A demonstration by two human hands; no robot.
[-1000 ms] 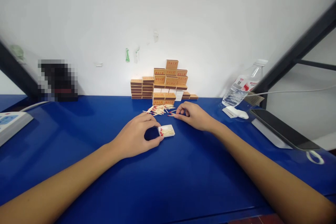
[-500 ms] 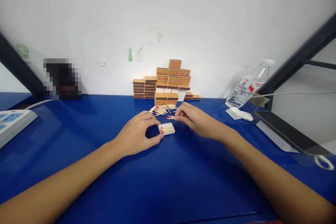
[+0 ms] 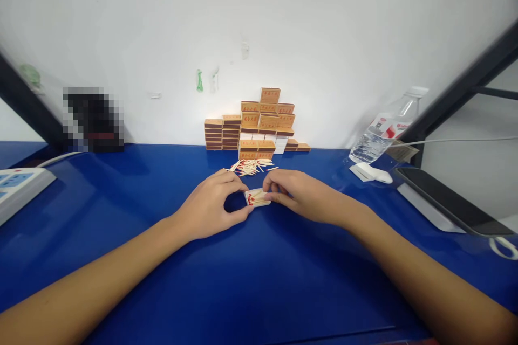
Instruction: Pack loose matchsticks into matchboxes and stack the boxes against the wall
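Note:
A small white matchbox tray [image 3: 261, 205] lies on the blue table, with red-tipped matches [image 3: 254, 197] inside it. My left hand [image 3: 212, 205] grips the tray's left end between thumb and fingers. At the tray's right end, my right hand [image 3: 301, 194] has its thumb and fingers pinched on matches, low over the tray. The exact number in the pinch is hidden by the fingers. Just behind the tray spreads a loose pile of matches [image 3: 249, 167].
Orange matchboxes [image 3: 268, 121] are stacked against the wall behind the pile. To the right are a tilted water bottle [image 3: 374, 132], a small white device [image 3: 370, 172] and a phone [image 3: 449, 197]. A white power strip [image 3: 24, 191] sits at the left edge.
My right hand has moved left and down from beside the pile to the tray, bringing the pinched matches to it. My left hand keeps its grip on the tray.

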